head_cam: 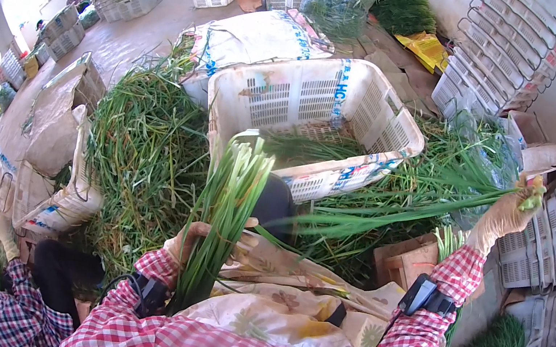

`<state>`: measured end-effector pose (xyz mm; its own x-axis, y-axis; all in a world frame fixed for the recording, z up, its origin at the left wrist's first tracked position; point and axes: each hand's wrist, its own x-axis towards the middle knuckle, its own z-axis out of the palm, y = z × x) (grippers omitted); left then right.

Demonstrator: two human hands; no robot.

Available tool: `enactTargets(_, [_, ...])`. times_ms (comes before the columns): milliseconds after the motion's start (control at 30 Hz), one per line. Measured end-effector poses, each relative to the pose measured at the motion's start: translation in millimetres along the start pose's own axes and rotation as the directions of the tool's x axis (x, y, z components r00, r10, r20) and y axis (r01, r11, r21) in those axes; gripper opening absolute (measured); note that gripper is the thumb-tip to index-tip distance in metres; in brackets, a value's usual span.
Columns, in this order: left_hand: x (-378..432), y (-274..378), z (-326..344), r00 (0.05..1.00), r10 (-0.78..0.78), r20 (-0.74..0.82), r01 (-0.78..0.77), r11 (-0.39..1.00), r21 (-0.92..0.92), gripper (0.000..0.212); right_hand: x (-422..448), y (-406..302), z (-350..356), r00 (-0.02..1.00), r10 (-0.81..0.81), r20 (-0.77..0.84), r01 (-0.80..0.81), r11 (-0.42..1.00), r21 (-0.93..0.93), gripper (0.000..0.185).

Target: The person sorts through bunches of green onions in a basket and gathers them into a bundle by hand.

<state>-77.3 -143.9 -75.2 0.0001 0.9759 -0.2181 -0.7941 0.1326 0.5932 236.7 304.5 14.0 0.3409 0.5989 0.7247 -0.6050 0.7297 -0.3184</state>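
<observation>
My left hand (195,242), in a pale glove, grips a thick upright bundle of long green stalks (229,215) with whitish ends at the top. Out to the right, my gloved right hand (515,207) is closed around the pale ends of a smaller bunch of green leaves (404,211), whose tips spread leftward and look blurred. Ahead of me stands a white plastic crate (275,90) with some greens on its bottom. A patterned apron (288,307) covers my lap. Cut stalks (445,243) stand by a small wooden box (415,260), below the right hand.
Heaps of loose leaves lie left (144,151) and right (437,145) of the crate. Stacked white crates (509,46) line the right wall. At lower left, a co-worker's checked sleeve (24,307) and gloved hand (5,235) are close by. A white sack (256,37) lies beyond the crate.
</observation>
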Motion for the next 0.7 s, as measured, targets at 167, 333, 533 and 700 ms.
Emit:
enactTargets(167, [11.0,2.9,19.5,0.996,-0.047,-0.072,0.059,0.981,0.184,0.083,-135.2,-15.2,110.3,0.629,0.76,0.16,-0.461,0.531,-0.711,0.029])
enactTargets(333, [29.8,-6.6,33.3,0.996,-0.083,-0.036,0.086,0.99,0.11,0.07,-222.6,-35.9,142.4,-0.107,0.952,0.288,-0.763,0.107,-0.637,0.043])
enactTargets(533, [30.7,-19.0,32.9,0.99,-0.121,-0.077,0.121,0.993,-0.01,0.07,-230.6,-49.0,148.4,-0.18,0.962,0.204,-0.662,0.035,-0.749,0.038])
enactTargets(700, [24.6,-13.3,47.0,0.976,-0.182,-0.118,0.14,0.943,-0.303,0.065,-222.4,-48.5,137.7,-0.018,0.956,0.292,-0.45,0.253,-0.857,0.039])
